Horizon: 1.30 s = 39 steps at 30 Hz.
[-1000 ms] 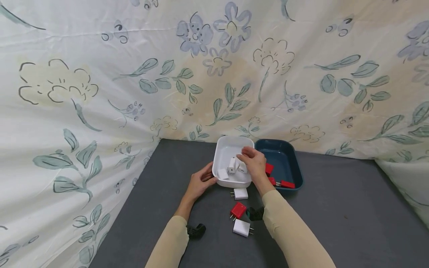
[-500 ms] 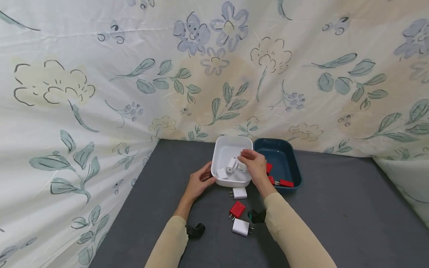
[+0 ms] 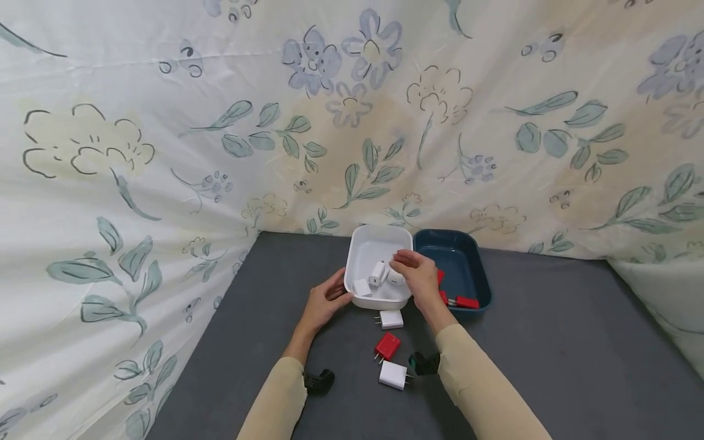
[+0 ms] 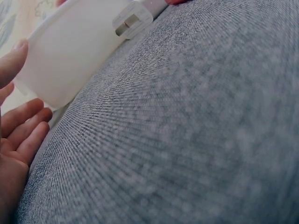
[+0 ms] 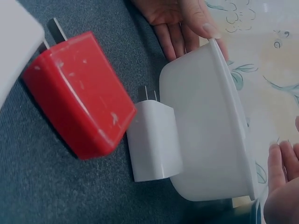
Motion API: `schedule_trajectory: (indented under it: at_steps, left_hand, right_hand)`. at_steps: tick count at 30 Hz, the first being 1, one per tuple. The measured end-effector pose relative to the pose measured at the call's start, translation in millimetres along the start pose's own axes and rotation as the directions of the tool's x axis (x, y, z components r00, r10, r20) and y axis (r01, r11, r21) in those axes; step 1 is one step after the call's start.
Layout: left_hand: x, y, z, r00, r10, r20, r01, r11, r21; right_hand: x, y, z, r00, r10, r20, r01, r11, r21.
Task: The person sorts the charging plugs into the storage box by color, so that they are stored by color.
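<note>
A white square tray holds several white plug chargers in its near half. At its near left corner, my left hand holds the tray between thumb and fingers; the left wrist view shows the fingers low against the outer wall. My right hand hangs over the tray's right side with loosely bent fingers, and I see nothing in its grip. In front of the tray lie a white charger, a red charger and another white charger.
A dark blue tray stands against the white one on the right, with several red chargers in it, partly hidden by my right hand. Grey cloth covers the table. A flowered curtain rises behind and at the left.
My right hand has dropped slightly and drawn a little nearer me over the white tray. The left hand stays at the corner; trays and loose chargers lie as before. The view shifts slightly.
</note>
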<state>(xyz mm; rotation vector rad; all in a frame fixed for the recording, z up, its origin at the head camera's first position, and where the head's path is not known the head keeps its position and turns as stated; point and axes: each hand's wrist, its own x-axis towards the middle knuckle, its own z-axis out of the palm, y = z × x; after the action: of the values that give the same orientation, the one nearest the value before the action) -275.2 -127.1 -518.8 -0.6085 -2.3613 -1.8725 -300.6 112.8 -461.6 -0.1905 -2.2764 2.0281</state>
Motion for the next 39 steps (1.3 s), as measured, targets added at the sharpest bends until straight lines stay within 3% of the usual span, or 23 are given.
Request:
schedule_trajectory:
  at_steps: [4,18,25,33,39]
  left_hand:
    - [0.1,-1.3,0.2,1.000,0.026,-0.015,-0.026,1.000,0.001]
    - [-0.4,2.3,-1.1,1.000,0.019,-0.020,-0.019,1.000,0.003]
    - [-0.6,2.9,-0.2,1.000,0.011,-0.007,-0.011,1.000,0.005]
    - [0.2,4.0,0.9,1.000,-0.008,-0.007,0.008,1.000,0.003]
    - [-0.4,4.4,1.6,1.000,0.002,-0.011,-0.002,1.000,0.002]
  right_hand:
    - [-1.7,1.0,-2.6,1.000,-0.005,0.023,0.005,1.000,0.005]
    - [-16.9,7.6,-1.6,0.997,-0.001,0.075,-0.006,0.996,0.090]
    - [-26.6,14.1,-1.5,0.994,-0.032,0.100,0.027,0.998,0.049]
    - [-34.8,20.9,-2.0,0.994,-0.047,0.102,0.037,0.995,0.098]
    - [-40.2,24.9,-3.2,0.990,-0.100,0.100,0.089,0.989,0.116]
